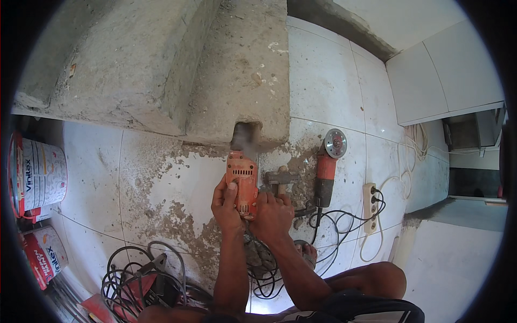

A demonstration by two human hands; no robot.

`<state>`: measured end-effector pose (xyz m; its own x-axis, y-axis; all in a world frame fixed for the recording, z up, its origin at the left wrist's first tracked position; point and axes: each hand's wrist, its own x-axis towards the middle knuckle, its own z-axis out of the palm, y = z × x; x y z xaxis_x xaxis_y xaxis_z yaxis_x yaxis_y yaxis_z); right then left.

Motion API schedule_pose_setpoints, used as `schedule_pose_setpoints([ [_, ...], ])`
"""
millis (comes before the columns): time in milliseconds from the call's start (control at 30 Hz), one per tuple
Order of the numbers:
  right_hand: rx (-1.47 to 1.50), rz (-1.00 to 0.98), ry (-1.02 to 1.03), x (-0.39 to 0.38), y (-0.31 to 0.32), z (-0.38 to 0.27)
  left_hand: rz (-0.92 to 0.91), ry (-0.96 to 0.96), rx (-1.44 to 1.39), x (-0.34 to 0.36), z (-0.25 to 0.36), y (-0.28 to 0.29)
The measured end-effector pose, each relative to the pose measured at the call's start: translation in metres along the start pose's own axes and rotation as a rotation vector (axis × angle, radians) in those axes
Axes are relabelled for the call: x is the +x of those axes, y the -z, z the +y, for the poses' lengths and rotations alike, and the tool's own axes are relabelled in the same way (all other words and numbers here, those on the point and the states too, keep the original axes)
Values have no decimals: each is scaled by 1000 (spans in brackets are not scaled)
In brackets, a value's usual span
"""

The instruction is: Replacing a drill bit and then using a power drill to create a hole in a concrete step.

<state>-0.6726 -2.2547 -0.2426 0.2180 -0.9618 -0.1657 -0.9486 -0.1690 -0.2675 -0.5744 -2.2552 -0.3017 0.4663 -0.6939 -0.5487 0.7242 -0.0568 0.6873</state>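
Observation:
A dusty orange-red power drill (242, 185) points away from me, its front end at a square notch (253, 128) cut into the concrete step (237, 75). Dust blurs the notch, so the bit is hidden. My left hand (226, 207) wraps the drill's left side, thumb on top of the housing. At its rear right, my right hand (273, 216) is closed around the handle, which is mostly covered by the fingers. A hammer (281, 177) lies on the floor just beyond my right hand. Farther right rests an angle grinder (326, 169) with its disc facing up.
Concrete debris (183, 220) litters the white tiles. A power strip (371, 207) with plugged-in black cords lies to the right. At the lower left sits a tangled black cable (126, 280). Paint buckets (46, 175) stand along the left edge. A white cabinet (447, 70) is at far right.

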Motion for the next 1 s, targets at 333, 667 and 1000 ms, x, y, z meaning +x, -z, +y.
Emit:
schedule_pose_setpoints([
  [333,-9,-47,-30,4,5,-4,5,5,-27,2,-2,1],
  [667,-8,11,-18,4,3,-3,-37,8,-45,2,0,-1],
  [1000,-24,-10,-21,7,4,-4,2,40,-42,3,1,-3],
])
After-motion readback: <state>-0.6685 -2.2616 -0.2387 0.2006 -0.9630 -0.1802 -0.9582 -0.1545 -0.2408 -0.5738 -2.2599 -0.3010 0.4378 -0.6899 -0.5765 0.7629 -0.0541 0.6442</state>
